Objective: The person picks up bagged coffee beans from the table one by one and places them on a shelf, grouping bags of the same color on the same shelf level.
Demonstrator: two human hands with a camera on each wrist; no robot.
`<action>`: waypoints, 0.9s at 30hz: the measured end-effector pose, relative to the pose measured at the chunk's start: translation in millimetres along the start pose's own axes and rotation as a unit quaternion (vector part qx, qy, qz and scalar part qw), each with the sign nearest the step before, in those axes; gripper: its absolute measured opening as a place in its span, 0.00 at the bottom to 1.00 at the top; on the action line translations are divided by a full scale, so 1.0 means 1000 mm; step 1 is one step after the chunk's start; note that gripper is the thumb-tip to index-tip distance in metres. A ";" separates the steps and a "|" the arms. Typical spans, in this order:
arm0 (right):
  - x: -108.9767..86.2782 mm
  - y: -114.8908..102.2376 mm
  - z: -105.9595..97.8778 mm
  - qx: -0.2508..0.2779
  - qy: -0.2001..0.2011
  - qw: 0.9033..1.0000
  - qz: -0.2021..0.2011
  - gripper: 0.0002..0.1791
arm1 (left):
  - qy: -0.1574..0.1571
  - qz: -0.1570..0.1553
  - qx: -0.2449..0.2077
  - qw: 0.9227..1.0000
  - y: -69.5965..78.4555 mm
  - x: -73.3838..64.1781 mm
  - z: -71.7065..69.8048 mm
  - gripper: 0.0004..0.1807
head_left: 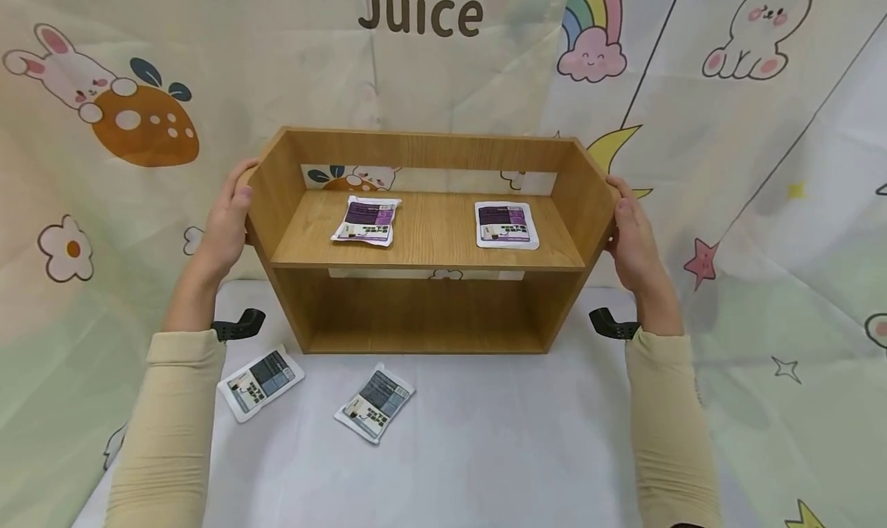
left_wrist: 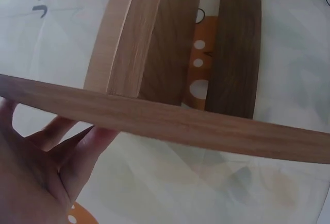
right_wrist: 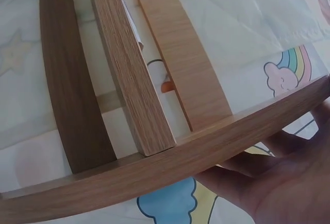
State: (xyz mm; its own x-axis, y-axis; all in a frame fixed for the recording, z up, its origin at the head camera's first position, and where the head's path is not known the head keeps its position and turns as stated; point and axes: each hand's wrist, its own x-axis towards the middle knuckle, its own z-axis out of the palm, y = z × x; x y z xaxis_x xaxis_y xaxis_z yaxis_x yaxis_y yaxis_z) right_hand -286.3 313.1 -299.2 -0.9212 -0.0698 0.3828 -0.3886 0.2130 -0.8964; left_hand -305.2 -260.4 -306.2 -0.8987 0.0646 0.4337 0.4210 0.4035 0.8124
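Note:
A two-tier wooden shelf (head_left: 433, 235) stands between both hands at the back of the table. My left hand (head_left: 225, 224) grips its left side panel (left_wrist: 154, 118) near the upper edge, thumb at the front. On the opposite side panel (right_wrist: 206, 154), my right hand (head_left: 636, 247) holds on at about the same height. Two white packets with purple labels lie on the upper tier: one packet (head_left: 367, 221) left of the middle, another packet (head_left: 507, 225) on the right. Whether the shelf's base touches the table cannot be told.
On the white table (head_left: 485, 436), in front of the shelf, lie two white packets with grey-blue labels: one packet (head_left: 262, 382) by the left forearm, another packet (head_left: 375, 403) farther right. A printed cloth (head_left: 277, 66) hangs behind and around the sides.

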 end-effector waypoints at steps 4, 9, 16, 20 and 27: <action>-0.001 -0.002 0.000 0.004 0.011 1.000 0.000 0.27 | -0.012 -0.013 -0.006 1.000 0.004 -0.005 -0.005 0.28; 0.002 -0.005 0.002 -0.010 0.004 1.000 -0.007 0.28 | 0.005 0.011 0.015 1.000 0.002 -0.016 -0.011 0.29; 0.002 -0.003 0.003 -0.011 -0.006 1.000 0.001 0.28 | 0.044 0.010 0.049 0.998 -0.019 -0.044 -0.017 0.25; 0.001 -0.001 0.000 0.005 -0.008 1.000 0.003 0.28 | 0.061 0.000 0.049 0.997 -0.041 -0.061 -0.019 0.22; 0.001 0.000 -0.002 0.039 -0.015 0.999 -0.001 0.27 | 0.045 0.015 0.053 0.997 -0.060 -0.090 -0.023 0.18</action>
State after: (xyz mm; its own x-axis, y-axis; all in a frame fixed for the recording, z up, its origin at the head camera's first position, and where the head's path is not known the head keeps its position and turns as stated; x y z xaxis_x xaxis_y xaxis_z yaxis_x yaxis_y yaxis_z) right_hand -287.4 315.0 -298.4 -0.9204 -0.0992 0.3782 -0.3891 0.1365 -0.9110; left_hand -246.7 -311.5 -384.9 -0.8693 -0.0018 0.4944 0.4281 0.4973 0.7546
